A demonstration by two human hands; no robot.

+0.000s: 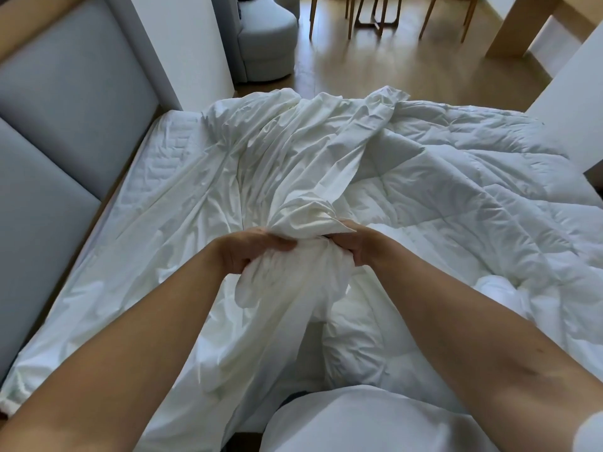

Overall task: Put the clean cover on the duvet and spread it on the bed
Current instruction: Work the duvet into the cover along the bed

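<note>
A white duvet cover [287,158] lies crumpled down the middle of the bed, drawn into a thick bunch in front of me. My left hand [251,249] grips the bunch from the left and my right hand [357,244] grips it from the right, both with fingers curled into the cloth. The quilted white duvet [473,190] lies rumpled over the right half of the bed, partly under the cover. The mattress [137,203] with its white sheet shows at the left.
A grey padded headboard [65,125] runs along the left. Beyond the bed are a wooden floor [375,70], a grey armchair [267,37] and wooden chair legs [368,17]. A white wall corner [574,102] stands at the right.
</note>
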